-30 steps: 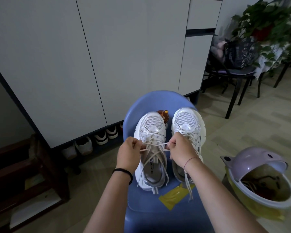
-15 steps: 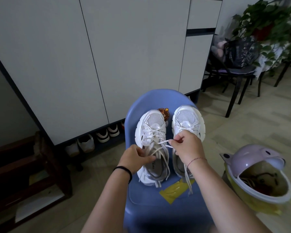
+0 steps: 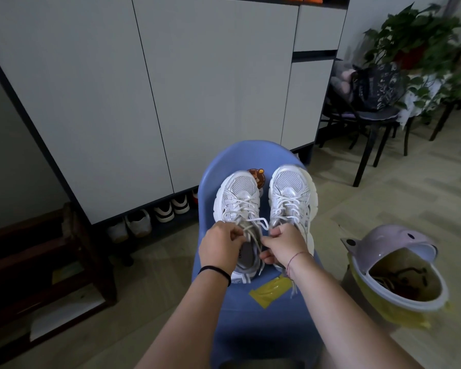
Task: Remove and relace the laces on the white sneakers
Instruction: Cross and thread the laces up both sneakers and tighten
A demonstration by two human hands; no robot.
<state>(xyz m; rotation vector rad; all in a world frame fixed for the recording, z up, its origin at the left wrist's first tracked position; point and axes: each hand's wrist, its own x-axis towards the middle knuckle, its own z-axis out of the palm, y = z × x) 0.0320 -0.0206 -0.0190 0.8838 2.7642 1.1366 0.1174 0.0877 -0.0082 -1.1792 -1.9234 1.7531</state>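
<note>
Looking on from just behind the person, I see both white sneakers side by side on the seat of a blue chair [image 3: 224, 161], toes pointing away and heels toward them. The work is on the left-side sneaker [image 3: 240, 193]: its lace [image 3: 254, 224] crosses up the tongue and ends in a loose loop lying just beyond the knuckles, over the shoe's opening. The left hand [image 3: 220, 247] has a narrow grip, fingers curled and pinching a strand at the loop's near left. The right hand [image 3: 286, 243] pinches the other strand at the near right (thumb and forefinger meeting at the lace). The hands are almost touching, one on either side of the shoe's long axis, which runs straight away from the person. As I judge it, the coming pull goes sideways across that axis, each hand toward its own side, and neither is plainly nearer. The right-side sneaker [image 3: 290, 193] stands just beside, laced.
</note>
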